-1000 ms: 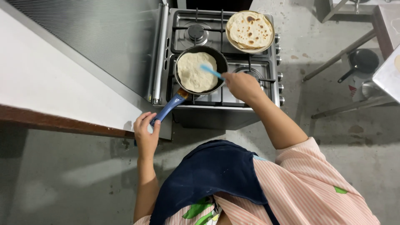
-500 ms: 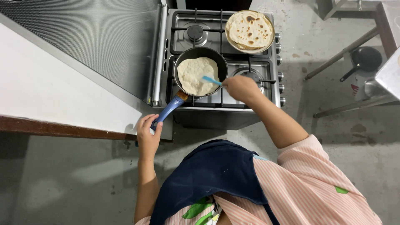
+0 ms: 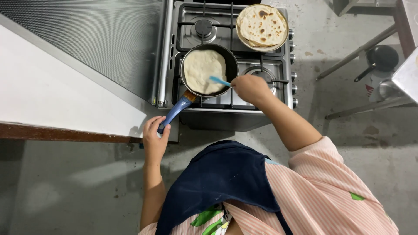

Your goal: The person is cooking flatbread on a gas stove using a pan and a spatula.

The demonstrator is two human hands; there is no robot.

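Observation:
A black frying pan [image 3: 230, 61] with a blue handle [image 3: 174, 112] sits on the front left burner of a steel gas stove [image 3: 278, 69]. A pale round flatbread [image 3: 201, 69] lies flat in it. My left hand [image 3: 155, 140] grips the end of the blue handle. My right hand [image 3: 250, 88] holds a light blue spatula [image 3: 219, 81], whose tip rests on the flatbread's right edge. On the back right burner stands a plate [image 3: 240, 35] stacked with browned flatbreads [image 3: 262, 24].
A dark ribbed surface [image 3: 100, 39] and a white counter [image 3: 52, 100] lie left of the stove. Right of it, on the concrete floor, stand metal table legs [image 3: 357, 50], a small black pan [image 3: 382, 58] and a steel bowl [image 3: 386, 89]. Stove knobs [image 3: 294, 89] face right.
The pan and flatbread have shifted slightly. My right hand has moved the spatula along the flatbread's right edge. My left hand stays on the handle.

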